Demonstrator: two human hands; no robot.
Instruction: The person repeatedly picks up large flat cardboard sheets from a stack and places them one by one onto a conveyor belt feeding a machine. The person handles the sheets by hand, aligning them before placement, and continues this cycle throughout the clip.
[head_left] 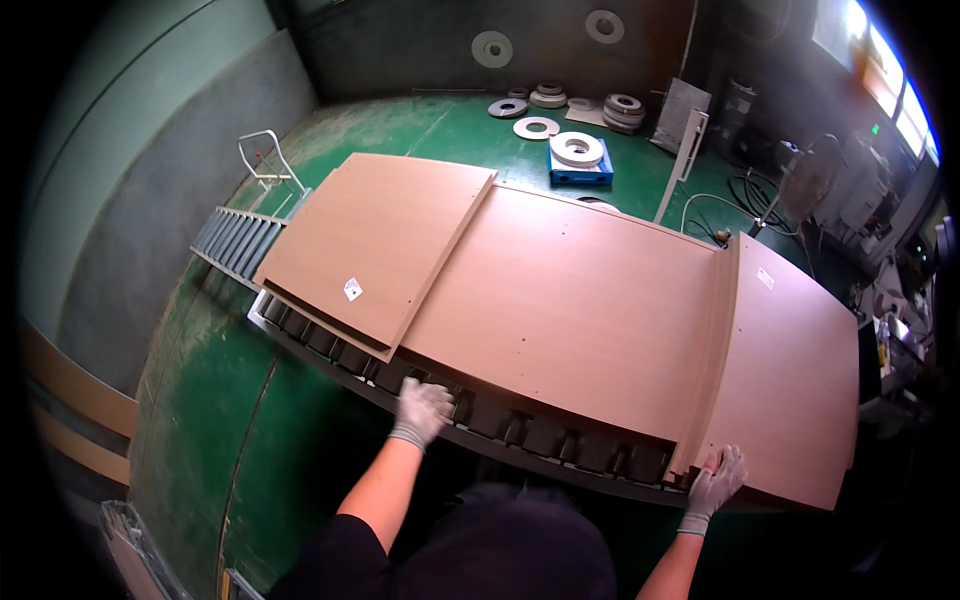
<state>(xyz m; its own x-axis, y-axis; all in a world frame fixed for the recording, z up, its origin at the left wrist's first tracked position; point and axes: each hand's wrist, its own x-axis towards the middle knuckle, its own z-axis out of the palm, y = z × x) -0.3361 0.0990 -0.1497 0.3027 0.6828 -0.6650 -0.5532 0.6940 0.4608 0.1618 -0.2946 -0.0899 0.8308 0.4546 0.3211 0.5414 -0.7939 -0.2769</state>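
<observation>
Wood-coloured flat panels lie across a roller conveyor [480, 441] in front of me. A left panel [370, 235] with a white label overlaps the wide middle panel [580, 310]. A right panel [785, 370], also labelled, lies over the middle one's right end. My left hand [424, 408], in a pale glove, is open over the conveyor's near side, by the middle panel's front edge; contact cannot be made out. At the near left corner of the right panel, my gloved right hand [717, 482] grips the edge, thumb and fingers bent around it.
Behind the panels, a blue box [580, 172] bears white rolls, with several more rolls [623, 112] on the green floor. A ladder-like roller frame [238, 243] extends at the left. A standing fan [808, 175] and cables are at the right. Boards [85, 395] lean at far left.
</observation>
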